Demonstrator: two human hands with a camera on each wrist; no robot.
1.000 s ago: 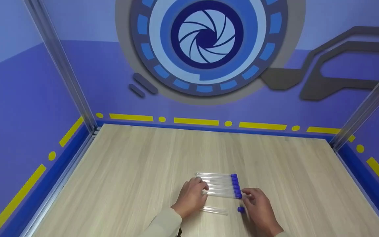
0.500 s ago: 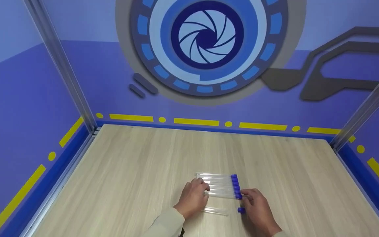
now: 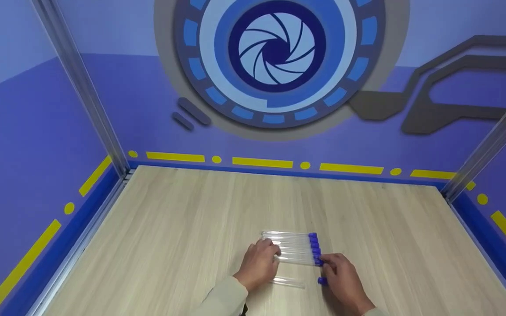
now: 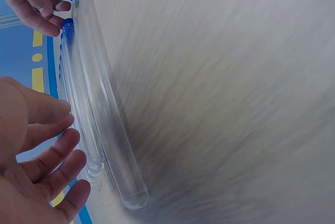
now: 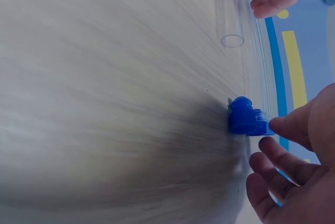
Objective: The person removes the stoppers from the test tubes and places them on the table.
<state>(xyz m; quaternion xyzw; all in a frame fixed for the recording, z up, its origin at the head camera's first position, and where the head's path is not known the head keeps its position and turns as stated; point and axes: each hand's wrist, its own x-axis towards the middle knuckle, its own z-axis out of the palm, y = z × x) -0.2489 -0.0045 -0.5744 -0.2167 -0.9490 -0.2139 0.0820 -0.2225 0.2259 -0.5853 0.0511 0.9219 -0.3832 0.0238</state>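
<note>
Several clear test tubes (image 3: 294,247) lie side by side on the table, their blue caps lined up on the right. With thumb and index finger my left hand (image 3: 259,261) pinches the nearest capped tube toward its rounded end, covering part of the row. My right hand (image 3: 343,277) pinches that tube's blue cap (image 5: 264,125) between thumb and fingertip. Closer to me lies an uncapped test tube (image 4: 112,135), its open mouth facing right and its left part hidden under my left hand in the head view. A loose blue cap (image 5: 242,117) sits just beyond that mouth, beside my right hand.
The pale wooden table (image 3: 182,210) runs back to a blue printed wall (image 3: 147,109) with yellow marks. Metal posts (image 3: 84,83) rise at the back corners, and side panels border the table left and right.
My right fingers have come in from just beside the nearest tube's cap and closed on it. My left hand has shifted very slightly right; the loose tube and cap lie almost as before.
</note>
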